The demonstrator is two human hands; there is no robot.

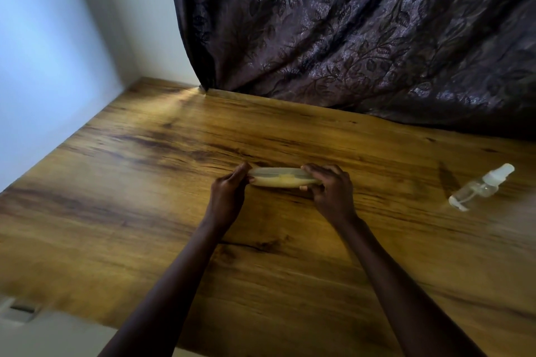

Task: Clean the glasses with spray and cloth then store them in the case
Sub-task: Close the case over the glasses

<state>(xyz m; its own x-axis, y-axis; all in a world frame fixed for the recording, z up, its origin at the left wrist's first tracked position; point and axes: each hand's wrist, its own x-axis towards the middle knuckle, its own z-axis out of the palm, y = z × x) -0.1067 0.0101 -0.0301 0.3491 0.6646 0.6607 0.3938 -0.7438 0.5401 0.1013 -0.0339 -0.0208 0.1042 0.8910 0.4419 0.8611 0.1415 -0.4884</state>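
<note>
Where the pale wall [43, 66] meets the far left corner, the wood-grain table [116, 182] begins and runs right across the view. Both bare forearms reach in from the near edge.

Left hand [229, 185]: fingers and thumb pinch the left end of the case [282, 178]. The case is pale, translucent and oblong, and lies lengthwise at the table's middle, low on or just above the wood; contact is hard to judge. A yellowish patch shows through its wall. Glasses not made out inside, picture soft.

Right hand [330, 185]: fingers curl over the case's right end, thumb under the near side, clamped on it.

Further right, well apart from the hands: a clear spray bottle [478, 187] lying on its side, white cap pointing far-right.

Far side: a dark leaf-patterned curtain [348, 23] hangs down to the table's far edge.
</note>
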